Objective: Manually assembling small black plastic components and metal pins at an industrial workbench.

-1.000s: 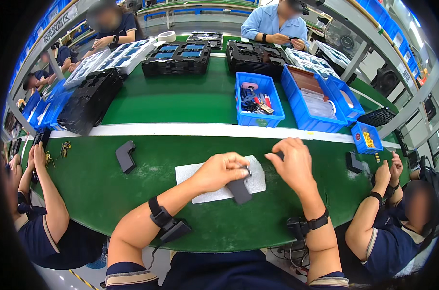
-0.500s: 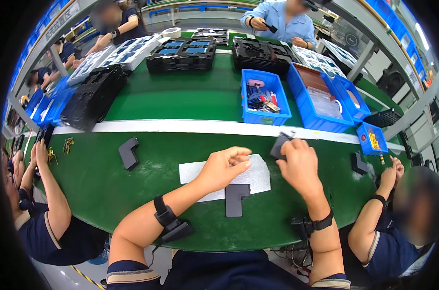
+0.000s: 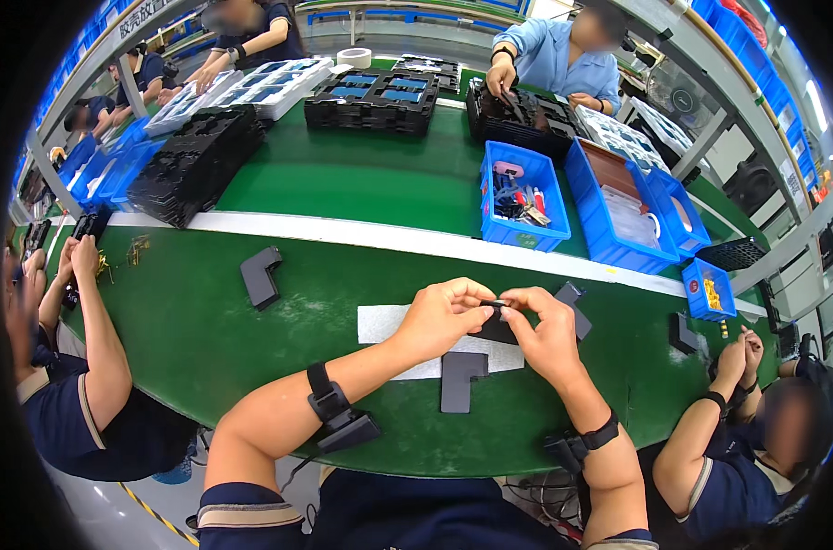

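Both of my hands meet over a white foam sheet. My left hand pinches the left end of a dark, block-like part, thumb and fingers closed. From the other side my right hand grips the same part. Fingers cover much of it, so its full shape cannot be made out. Below it, a dark grey L-shaped block lies partly on the sheet. Another dark grey angled block rests just beyond my right hand, partly hidden by it.
A third angled block lies left on the green table. Blue bins with tools and clear bags stand beyond the white strip. Black trays are stacked farther back. Co-workers sit at both sides; another person works across.
My right hand has moved left and nearer to meet my left hand; both now grip a dark part. The view has shifted slightly. The person across has lowered a hand to the trays.
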Action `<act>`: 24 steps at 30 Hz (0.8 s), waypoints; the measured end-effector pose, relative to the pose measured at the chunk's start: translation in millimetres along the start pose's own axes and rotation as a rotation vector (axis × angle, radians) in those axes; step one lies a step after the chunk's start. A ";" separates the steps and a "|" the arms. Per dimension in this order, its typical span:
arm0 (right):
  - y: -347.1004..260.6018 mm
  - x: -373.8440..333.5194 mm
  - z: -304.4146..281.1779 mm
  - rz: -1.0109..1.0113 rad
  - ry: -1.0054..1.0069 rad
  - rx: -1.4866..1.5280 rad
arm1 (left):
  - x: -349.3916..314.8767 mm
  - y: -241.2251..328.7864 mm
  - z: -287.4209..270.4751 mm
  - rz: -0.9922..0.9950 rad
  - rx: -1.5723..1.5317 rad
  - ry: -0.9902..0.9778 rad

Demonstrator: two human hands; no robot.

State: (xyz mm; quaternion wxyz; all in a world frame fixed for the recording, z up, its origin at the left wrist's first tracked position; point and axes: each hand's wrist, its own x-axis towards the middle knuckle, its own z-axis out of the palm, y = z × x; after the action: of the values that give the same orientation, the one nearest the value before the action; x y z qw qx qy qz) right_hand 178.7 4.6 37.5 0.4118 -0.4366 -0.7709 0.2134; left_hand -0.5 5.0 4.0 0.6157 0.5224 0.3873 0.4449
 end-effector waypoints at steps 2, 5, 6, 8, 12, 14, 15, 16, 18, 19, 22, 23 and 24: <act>-0.1 0.8 0.0 -0.105 -0.035 -0.095 | -0.5 2.7 0.1 -0.014 0.005 0.002; -1.2 1.1 1.1 -0.351 0.020 -0.402 | 0.3 4.7 0.5 -0.033 0.005 0.016; -1.9 1.6 1.4 -0.354 0.018 -0.398 | 0.3 5.0 0.7 -0.036 -0.001 0.022; -3.5 2.6 1.7 -0.442 0.032 -0.467 | 1.8 1.6 -2.0 -0.053 -0.036 0.025; 0.0 1.2 -2.5 -0.464 0.002 -0.482 | 0.2 3.8 -2.4 -0.071 -0.130 0.038; 6.4 -0.5 -4.7 -0.357 0.008 -0.292 | -0.2 4.1 -1.5 -0.074 -0.101 0.027; 5.3 -0.7 -5.2 -0.351 0.015 -0.293 | -0.4 4.1 -1.0 -0.075 -0.077 0.021; 0.6 -0.4 -5.7 -0.185 -0.012 -0.160 | -1.6 3.5 -0.1 -0.081 -0.073 0.013; -3.2 -1.0 -7.4 -0.012 -0.032 -0.027 | -3.6 2.6 1.1 -0.032 -0.070 0.005; -3.8 -0.7 -8.7 0.005 -0.071 -0.023 | -4.0 3.3 1.6 -0.035 -0.069 0.001; -4.9 -0.6 -11.6 0.000 -0.114 -0.046 | -4.9 3.5 1.7 -0.035 -0.065 -0.012; -4.8 -0.2 -12.0 -0.027 -0.117 -0.071 | -4.8 2.5 1.0 -0.018 -0.048 -0.034; -3.7 0.2 -11.4 -0.027 -0.120 -0.070 | -4.9 1.9 0.3 -0.001 -0.031 -0.055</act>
State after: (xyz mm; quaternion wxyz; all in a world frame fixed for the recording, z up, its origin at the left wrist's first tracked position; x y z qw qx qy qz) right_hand 186.1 2.5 46.6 0.3519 -0.4269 -0.8070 0.2065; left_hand -2.0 0.4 6.0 0.6344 0.5245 0.3636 0.4362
